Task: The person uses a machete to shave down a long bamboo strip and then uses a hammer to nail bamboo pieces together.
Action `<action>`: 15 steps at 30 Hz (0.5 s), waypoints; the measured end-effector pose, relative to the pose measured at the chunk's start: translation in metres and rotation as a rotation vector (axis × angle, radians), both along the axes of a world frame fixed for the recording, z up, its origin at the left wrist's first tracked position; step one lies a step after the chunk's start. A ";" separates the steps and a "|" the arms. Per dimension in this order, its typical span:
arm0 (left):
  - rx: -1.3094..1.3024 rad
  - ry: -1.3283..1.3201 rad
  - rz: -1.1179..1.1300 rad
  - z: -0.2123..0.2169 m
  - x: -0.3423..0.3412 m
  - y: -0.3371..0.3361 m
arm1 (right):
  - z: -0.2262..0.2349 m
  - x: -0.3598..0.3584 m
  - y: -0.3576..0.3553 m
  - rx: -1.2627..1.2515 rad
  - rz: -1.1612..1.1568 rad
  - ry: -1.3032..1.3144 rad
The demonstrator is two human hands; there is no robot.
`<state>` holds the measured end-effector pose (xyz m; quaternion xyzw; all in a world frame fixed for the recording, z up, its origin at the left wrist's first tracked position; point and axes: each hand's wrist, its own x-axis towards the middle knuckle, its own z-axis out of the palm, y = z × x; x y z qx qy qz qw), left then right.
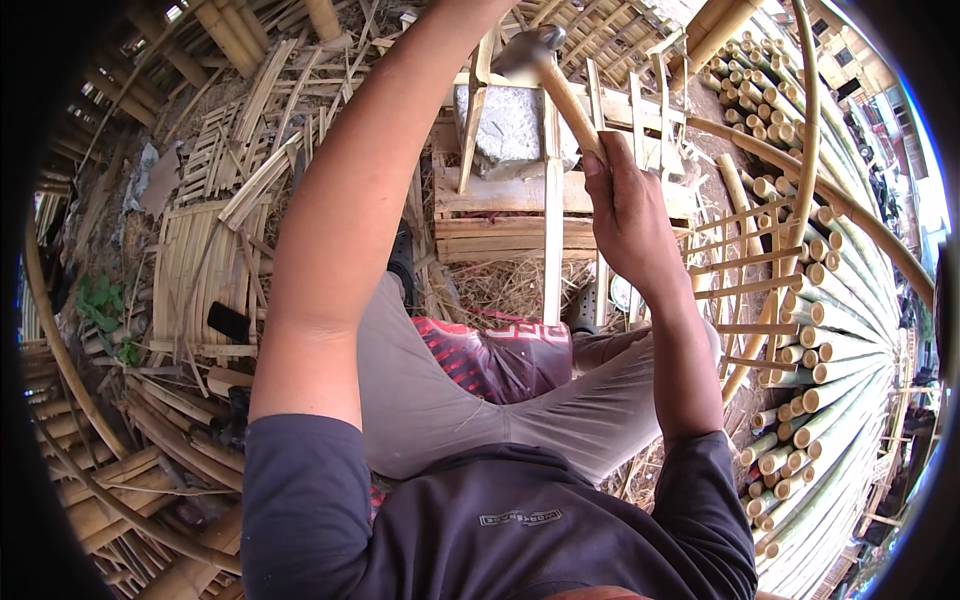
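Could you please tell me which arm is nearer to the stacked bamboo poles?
Right: the right arm, its right hand gripping a hammer, is to the left of the stacked bamboo poles; the left arm is farther left, running out of view at the top.

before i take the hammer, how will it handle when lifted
The hammer will probably feel head-heavy: its metal-looking head sits at the far end of a slimmer handle. The handle looks wooden, so it should stay stiff in the right hand. Its rounded look suggests it might twist if held loosely.
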<state>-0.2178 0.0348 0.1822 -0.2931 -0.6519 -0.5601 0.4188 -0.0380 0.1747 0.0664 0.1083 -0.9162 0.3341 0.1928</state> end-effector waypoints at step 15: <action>0.058 -0.077 -0.158 -0.001 -0.003 0.016 | 0.020 0.009 -0.006 -0.045 -0.130 0.211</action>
